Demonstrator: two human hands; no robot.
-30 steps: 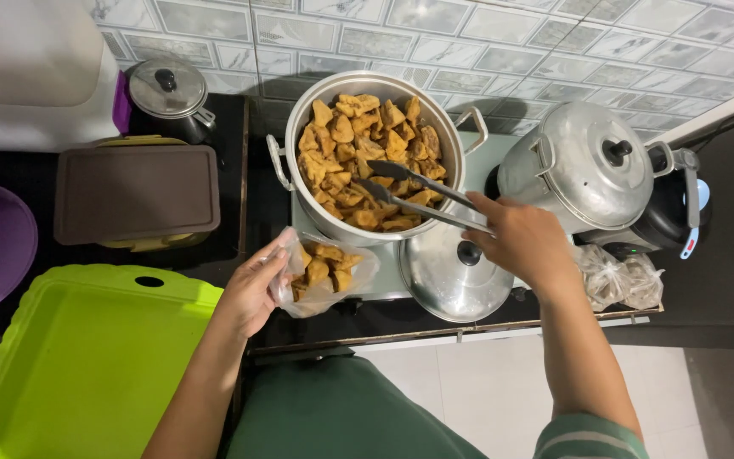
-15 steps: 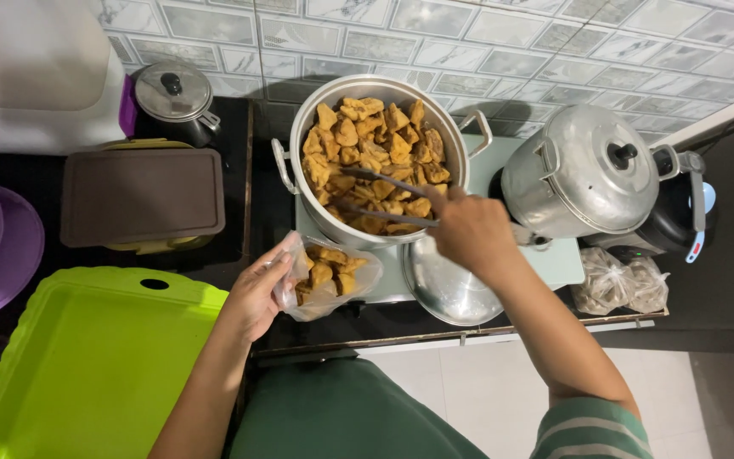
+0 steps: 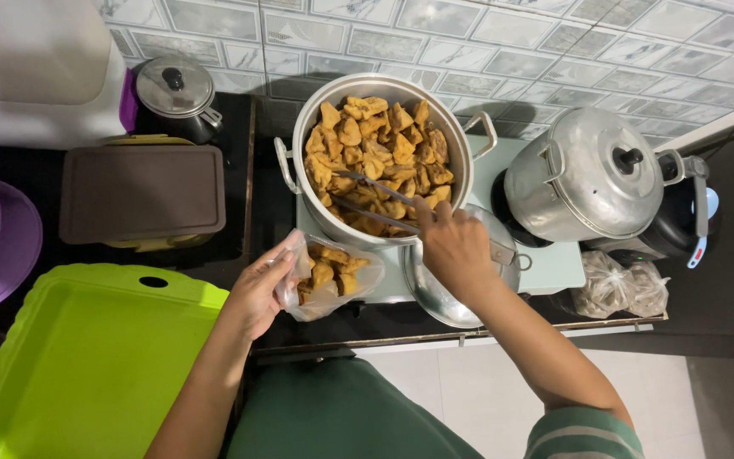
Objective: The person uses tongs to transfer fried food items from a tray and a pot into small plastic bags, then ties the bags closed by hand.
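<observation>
Evidently the step in hand was bagging: the right hand (image 3: 456, 251) had its fingers closed around metal tongs (image 3: 375, 200) reaching into the fried pieces (image 3: 375, 149) heaped in the big pot (image 3: 299, 140), while the left hand (image 3: 256, 293) pinched open a clear plastic bag (image 3: 329, 276), partly filled, just beside the pot's near wall. By my judgement the next move called for gripping a piece and carrying it over the rim into the bag's mouth. Whether the tong tips already held anything was hard to make out among the pieces, and the right hand hid part of a lid lying on the desk.
</observation>
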